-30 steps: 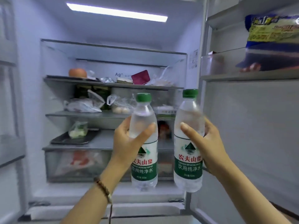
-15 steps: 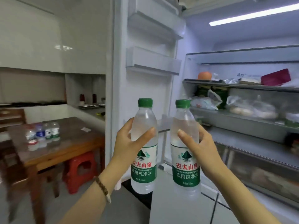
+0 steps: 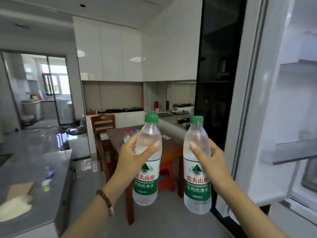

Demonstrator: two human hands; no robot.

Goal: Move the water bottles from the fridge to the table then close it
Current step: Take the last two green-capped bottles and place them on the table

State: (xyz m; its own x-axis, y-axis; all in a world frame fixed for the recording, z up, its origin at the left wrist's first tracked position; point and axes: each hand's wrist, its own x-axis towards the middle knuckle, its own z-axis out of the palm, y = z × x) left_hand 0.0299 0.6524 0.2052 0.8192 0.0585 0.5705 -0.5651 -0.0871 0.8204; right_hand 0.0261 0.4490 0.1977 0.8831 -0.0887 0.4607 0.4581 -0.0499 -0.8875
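Note:
I hold two clear water bottles with green caps and green labels upright in front of me. My left hand [image 3: 130, 157] grips the left bottle [image 3: 147, 184] around its upper body. My right hand [image 3: 211, 158] grips the right bottle [image 3: 197, 189] the same way. Behind them stands the brown wooden table [image 3: 171, 146], with other bottles [image 3: 127, 134] on its far side, partly hidden by my left hand. The open fridge door [image 3: 281, 134], white inside with shelves, fills the right edge; the fridge interior is out of view.
A wooden chair [image 3: 103, 124] stands at the table's far left and a red stool [image 3: 165, 177] beneath it. A grey counter [image 3: 34, 177] with a small bottle [image 3: 48, 177] lies at my left. The grey floor runs between counter and table.
My view has swung left, away from the fridge interior toward the kitchen and table. Both hands keep the same grip on the bottles, which stay upright.

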